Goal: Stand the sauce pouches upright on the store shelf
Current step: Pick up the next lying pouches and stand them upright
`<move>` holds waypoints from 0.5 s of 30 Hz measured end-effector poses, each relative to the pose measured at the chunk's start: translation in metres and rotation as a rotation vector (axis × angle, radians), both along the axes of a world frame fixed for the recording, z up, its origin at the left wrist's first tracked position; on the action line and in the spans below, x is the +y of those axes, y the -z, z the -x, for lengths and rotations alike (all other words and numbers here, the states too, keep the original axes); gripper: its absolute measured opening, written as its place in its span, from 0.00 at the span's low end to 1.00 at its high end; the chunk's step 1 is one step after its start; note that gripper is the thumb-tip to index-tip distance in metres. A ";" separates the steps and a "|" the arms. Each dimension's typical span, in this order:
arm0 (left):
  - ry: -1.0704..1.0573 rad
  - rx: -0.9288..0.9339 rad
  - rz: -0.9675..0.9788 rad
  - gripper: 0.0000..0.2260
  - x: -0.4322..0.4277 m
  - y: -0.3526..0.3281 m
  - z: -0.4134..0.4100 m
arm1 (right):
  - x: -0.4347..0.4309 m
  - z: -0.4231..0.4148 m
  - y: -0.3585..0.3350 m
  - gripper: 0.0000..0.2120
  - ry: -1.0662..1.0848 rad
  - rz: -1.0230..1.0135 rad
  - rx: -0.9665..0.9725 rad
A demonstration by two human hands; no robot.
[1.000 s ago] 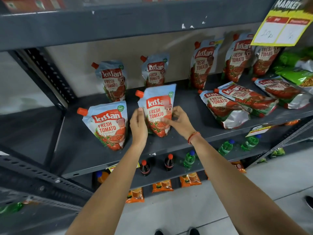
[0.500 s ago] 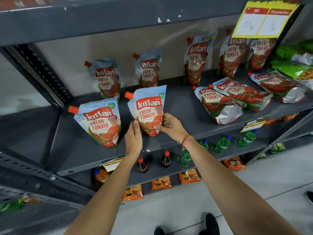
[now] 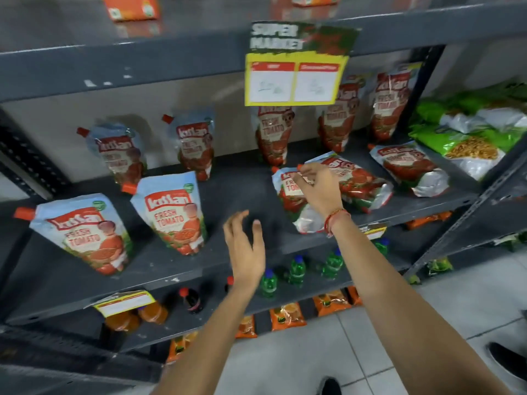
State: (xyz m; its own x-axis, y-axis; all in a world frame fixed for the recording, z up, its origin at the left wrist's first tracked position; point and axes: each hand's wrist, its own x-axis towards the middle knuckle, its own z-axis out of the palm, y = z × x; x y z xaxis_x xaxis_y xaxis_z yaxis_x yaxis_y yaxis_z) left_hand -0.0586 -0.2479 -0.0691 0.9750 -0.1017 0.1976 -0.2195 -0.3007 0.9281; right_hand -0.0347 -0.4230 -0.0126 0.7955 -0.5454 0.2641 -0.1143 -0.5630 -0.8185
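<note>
Red-and-blue tomato sauce pouches (image 3: 171, 215) stand upright on a dark grey metal store shelf (image 3: 242, 189), while others (image 3: 296, 201) lie flat at its right. The right hand (image 3: 319, 189), fingers loosely curled, hovers over a flat pouch; the left hand (image 3: 245, 249) is open and empty. Below are bottles (image 3: 296, 270) and a pale tiled floor (image 3: 370, 352).

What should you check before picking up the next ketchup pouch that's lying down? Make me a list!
1. Right hand over a lying pouch: ok, its fingers hover at the pouch's top end.
2. Grip closed on it: not ok, fingers spread, nothing held.
3. Left hand free to help: ok, open and empty.
4. Bare spot on the shelf to stand it: ok, a gap lies left of the pouch.
5. Last stood pouch upright: ok, standing on its own.
6. Second lying pouch clear of the first: cannot tell, they look overlapped.
</note>
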 end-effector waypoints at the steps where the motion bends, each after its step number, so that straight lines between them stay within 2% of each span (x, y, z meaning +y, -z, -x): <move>1: 0.004 0.052 0.006 0.16 -0.017 -0.008 -0.010 | -0.020 0.001 0.002 0.14 0.014 0.058 0.113; 4: 0.001 0.308 -0.016 0.19 -0.060 -0.014 -0.045 | -0.054 0.010 0.014 0.15 -0.038 0.142 0.365; 6: 0.020 0.426 -0.081 0.19 -0.080 -0.007 -0.056 | -0.056 0.019 0.023 0.12 -0.105 0.040 0.333; 8: 0.017 0.419 -0.127 0.16 -0.095 0.000 -0.048 | -0.057 0.026 0.029 0.10 -0.109 -0.051 0.257; 11: -0.057 0.388 -0.080 0.15 -0.098 0.013 -0.030 | -0.057 0.024 0.032 0.11 -0.113 -0.086 0.265; 15: -0.067 0.501 0.034 0.14 -0.082 0.022 -0.026 | -0.050 0.023 0.032 0.10 -0.169 -0.156 0.283</move>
State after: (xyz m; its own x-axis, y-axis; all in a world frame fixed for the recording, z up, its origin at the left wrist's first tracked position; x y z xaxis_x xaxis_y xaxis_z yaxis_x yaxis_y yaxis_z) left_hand -0.0329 -0.3295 -0.0912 0.9549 -0.0372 -0.2945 0.2746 -0.2669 0.9238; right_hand -0.0573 -0.4728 -0.0443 0.9077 -0.4159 -0.0556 -0.2644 -0.4641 -0.8454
